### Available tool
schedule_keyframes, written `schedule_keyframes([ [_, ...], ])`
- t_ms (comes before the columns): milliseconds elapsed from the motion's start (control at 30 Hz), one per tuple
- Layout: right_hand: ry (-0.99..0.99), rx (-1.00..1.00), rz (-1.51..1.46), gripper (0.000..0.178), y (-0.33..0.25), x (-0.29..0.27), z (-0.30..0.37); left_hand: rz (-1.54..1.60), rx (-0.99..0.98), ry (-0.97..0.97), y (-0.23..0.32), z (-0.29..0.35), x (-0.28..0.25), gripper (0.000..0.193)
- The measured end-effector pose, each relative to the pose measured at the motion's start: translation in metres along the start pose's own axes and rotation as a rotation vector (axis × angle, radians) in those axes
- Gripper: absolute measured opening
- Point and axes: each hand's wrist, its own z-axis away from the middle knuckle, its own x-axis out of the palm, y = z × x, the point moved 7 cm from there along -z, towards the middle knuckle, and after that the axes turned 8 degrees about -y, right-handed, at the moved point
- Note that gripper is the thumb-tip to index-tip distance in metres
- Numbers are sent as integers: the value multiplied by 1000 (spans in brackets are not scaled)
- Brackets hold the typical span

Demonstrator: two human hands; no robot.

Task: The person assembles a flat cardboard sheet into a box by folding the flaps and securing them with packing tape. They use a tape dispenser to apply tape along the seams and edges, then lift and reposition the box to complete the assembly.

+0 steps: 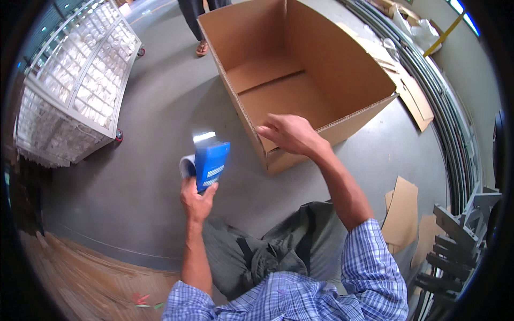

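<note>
My left hand [197, 200] is closed round the handle of a blue tape dispenser [211, 160] and holds it up over the floor. A pale roll of tape sits on its left side, and its upper end is blurred by glare. In front of me stands a large cardboard box [342, 69], upright with its top uncovered and nothing seen inside. My right hand [293, 134] is over the box's near left corner, fingers pointing left and loosely bent, with no object seen in them. Whether the fingertips touch the cardboard I cannot tell.
A white wheeled cage trolley [80, 80] full of pale, wrapped items stands at the left. Beyond the box is a person's leg and sandal [202, 48]. Flat cardboard pieces [400, 214], long pipes [436, 101] and metal brackets [455, 235] lie along the right. Stacked cardboard [96, 273] lies lower left.
</note>
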Motion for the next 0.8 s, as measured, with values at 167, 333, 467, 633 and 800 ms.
schedule_keyframes([
  [167, 636, -353, 81, 20, -23, -20, 87, -167, 147, -125, 37, 3, -9, 31],
  [333, 568, -299, -658, 57, -19, 17, 142, -254, 585, -374, 97, 18, -28, 25],
  [467, -5, -393, -943, 88, -19, 63, 135, -291, 695, -581, 124, 12, -23, 26],
  [633, -86, -566, -978, 57, -13, 68, 136, -261, 756, -699, 146, 6, -13, 28],
  [800, 90, -414, -991, 45, 8, 87, 148, -251, 673, -772, 140, 0, -4, 29],
])
